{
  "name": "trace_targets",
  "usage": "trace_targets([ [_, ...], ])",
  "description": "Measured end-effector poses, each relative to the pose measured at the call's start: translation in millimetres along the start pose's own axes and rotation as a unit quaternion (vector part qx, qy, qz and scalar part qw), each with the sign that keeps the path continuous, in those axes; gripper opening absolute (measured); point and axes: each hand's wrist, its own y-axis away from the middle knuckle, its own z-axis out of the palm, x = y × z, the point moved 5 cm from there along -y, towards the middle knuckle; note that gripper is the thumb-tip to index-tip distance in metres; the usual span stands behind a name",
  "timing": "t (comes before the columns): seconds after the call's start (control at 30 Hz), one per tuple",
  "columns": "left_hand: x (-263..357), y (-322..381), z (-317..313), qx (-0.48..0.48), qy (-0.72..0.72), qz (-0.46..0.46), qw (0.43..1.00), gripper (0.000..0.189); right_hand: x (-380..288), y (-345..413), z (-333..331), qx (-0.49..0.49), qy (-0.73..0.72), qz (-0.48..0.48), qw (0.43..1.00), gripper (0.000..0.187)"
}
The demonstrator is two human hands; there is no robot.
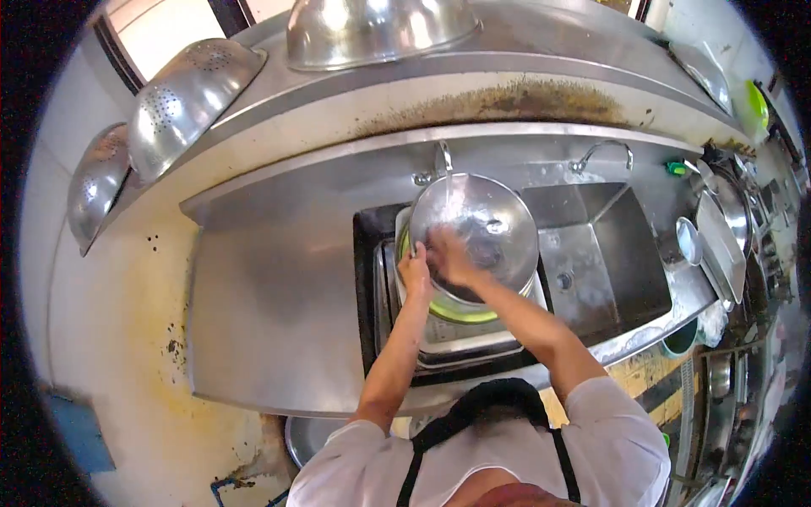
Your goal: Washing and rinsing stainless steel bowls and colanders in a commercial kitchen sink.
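Note:
Over the left sink basin, a round metal bowl (pixel 507 253) lies under the faucet (pixel 445 158), and water runs from the spout onto it. My left hand (pixel 415 269) grips the bowl's left rim, thumb up. My right hand (pixel 451 256), blurred, is at the bowl's inner surface near the left hand; whether it holds anything cannot be told. A light-green rim (pixel 462 314) shows beneath the bowl, above a pale rectangular tray (pixel 469 347) in the basin.
The right basin (pixel 573 253) has a drain and a curved faucet (pixel 602 149). Metal colanders (pixel 184 104) and a large metal bowl (pixel 380 32) stand on the shelf behind. Trays (pixel 722 247) and a small white bowl (pixel 689 241) are at the right end. Steel counter (pixel 272 291) extends left.

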Motion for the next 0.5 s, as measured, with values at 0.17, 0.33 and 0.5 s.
trace_targets([
  [0.17, 45.7, 11.1, -4.9, -0.052, 0.244, -0.102, 0.963, 0.024, 110.9, 13.5, -0.8, -0.059, 0.053, -0.009, 0.997, 0.069],
  [0.33, 40.0, 28.8, 23.9, -0.006, 0.050, 0.009, 0.999, 0.024, 53.9, -7.1, 5.9, 0.058, 0.089, 0.057, 0.993, 0.074],
  [0.5, 39.1, -5.5, -7.7, 0.000, 0.018, -0.029, 0.999, 0.029, 43.3, 70.1, -30.0, -0.151, 0.022, -0.104, 0.983, 0.064],
])
